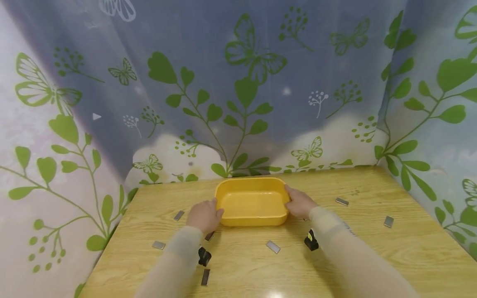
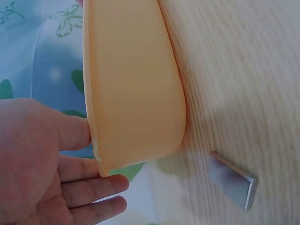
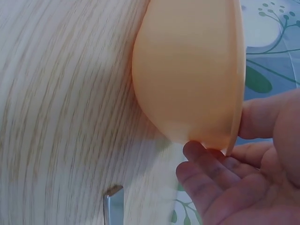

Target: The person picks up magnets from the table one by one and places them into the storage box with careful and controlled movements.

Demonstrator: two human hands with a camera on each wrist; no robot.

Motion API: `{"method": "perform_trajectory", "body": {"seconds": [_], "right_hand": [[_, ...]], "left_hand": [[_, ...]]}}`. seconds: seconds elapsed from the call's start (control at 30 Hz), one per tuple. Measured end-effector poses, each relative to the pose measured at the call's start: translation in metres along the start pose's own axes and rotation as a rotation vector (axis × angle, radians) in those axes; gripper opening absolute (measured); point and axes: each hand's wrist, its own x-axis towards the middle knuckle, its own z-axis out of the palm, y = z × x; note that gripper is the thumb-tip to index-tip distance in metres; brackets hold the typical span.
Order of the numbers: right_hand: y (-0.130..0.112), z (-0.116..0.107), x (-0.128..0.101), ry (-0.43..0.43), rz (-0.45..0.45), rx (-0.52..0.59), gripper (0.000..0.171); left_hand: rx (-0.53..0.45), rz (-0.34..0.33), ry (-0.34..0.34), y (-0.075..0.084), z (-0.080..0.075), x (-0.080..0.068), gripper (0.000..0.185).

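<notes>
The left hand [image 1: 203, 216] and right hand [image 1: 299, 203] are apart, each pinching the rim at one end of the tub [image 1: 253, 222], probably for balance. It seems to rest on the table [image 1: 238, 273], among metal pieces [image 1: 273, 247].

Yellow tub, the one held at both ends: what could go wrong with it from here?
The left grip and right grip hold the yellow tub by its ends, so if either slips during a lift, it might tilt. If pulled back, it might knock the small metallic piece lying in front of it. Its far side looks close to the patterned curtain, so a further push could press into that.
</notes>
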Motion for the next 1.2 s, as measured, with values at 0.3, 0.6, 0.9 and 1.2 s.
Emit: {"method": "perform_trajectory", "body": {"seconds": [0.3,0.6,0.9,1.2], "right_hand": [[0.005,-0.005,-0.007,-0.021,-0.018,0.002,0.067],[0.010,-0.006,-0.014,-0.018,-0.030,0.004,0.066],[0.013,-0.005,-0.016,-0.001,-0.072,0.008,0.065],[0.017,-0.004,-0.016,-0.008,-0.065,0.023,0.065]], "left_hand": [[0.035,0.055,0.077,0.007,0.004,-0.011,0.050],[0.005,0.050,0.122,0.011,0.011,-0.018,0.050],[-0.100,0.041,0.152,0.013,0.013,-0.028,0.053],[-0.120,0.054,0.190,0.012,0.016,-0.031,0.051]]}}
